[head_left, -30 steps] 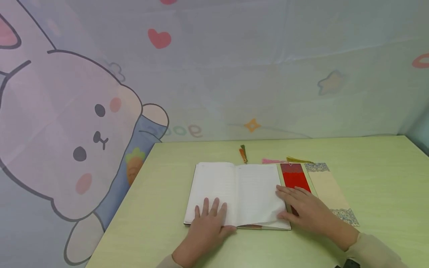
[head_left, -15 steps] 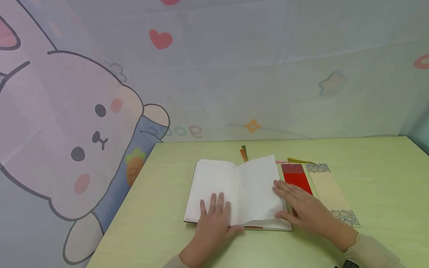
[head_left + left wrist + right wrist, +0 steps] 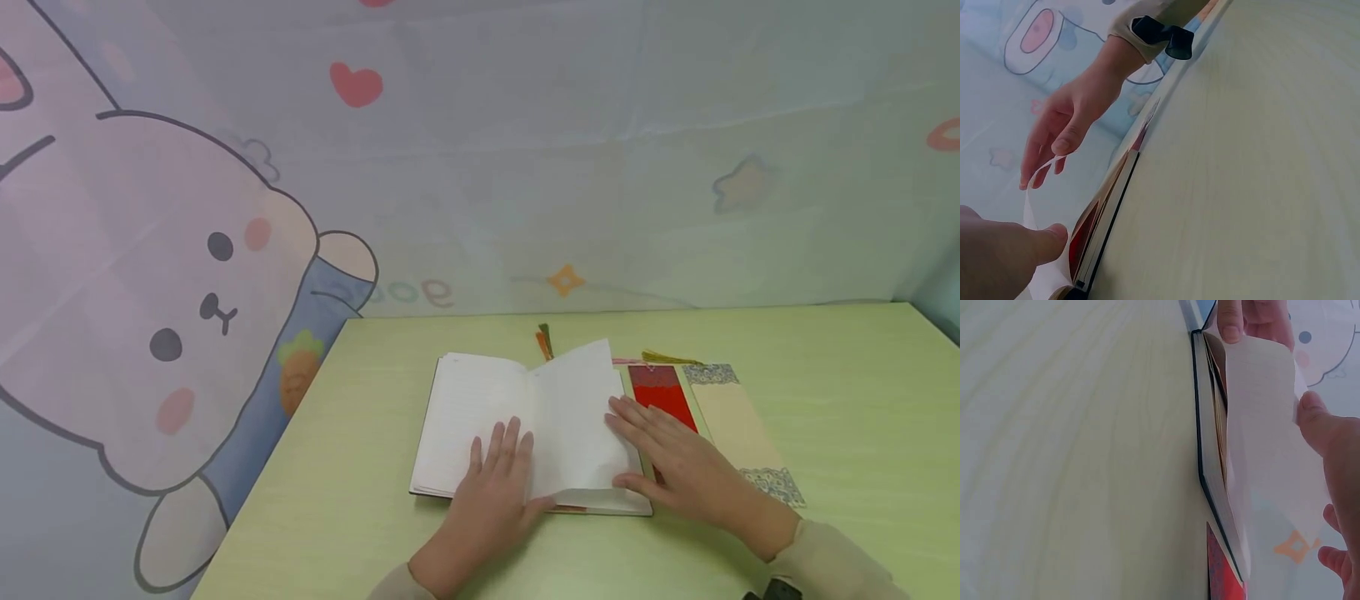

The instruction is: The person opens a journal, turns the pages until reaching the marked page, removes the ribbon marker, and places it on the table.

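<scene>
An open notebook (image 3: 480,383) lies on the table, its right-hand page (image 3: 573,417) raised and curving upward. My left hand (image 3: 495,492) rests spread over the pages beside the spine, thumb at the lower edge. My right hand (image 3: 678,458) touches the outer edge of the raised page with nearly straight fingers; its thumb sits at the lower corner. In the right wrist view the page (image 3: 1263,412) stands away from the stack below. A red strip (image 3: 1083,240) shows between the sheets in the left wrist view. Orange and green tassels (image 3: 544,342) stick out past the notebook's top.
Right of the notebook lie a red bookmark (image 3: 663,396), partly covered by my right hand, and a cream bookmark (image 3: 731,421) with blue patterned ends. Pink and gold tassels (image 3: 671,358) lie above them. A printed cloth (image 3: 487,192) hangs behind the pale green table (image 3: 337,467).
The right-hand page has risen from lying nearly flat. My left hand has slid right toward the spine, and my right hand has shifted slightly left and away from me.
</scene>
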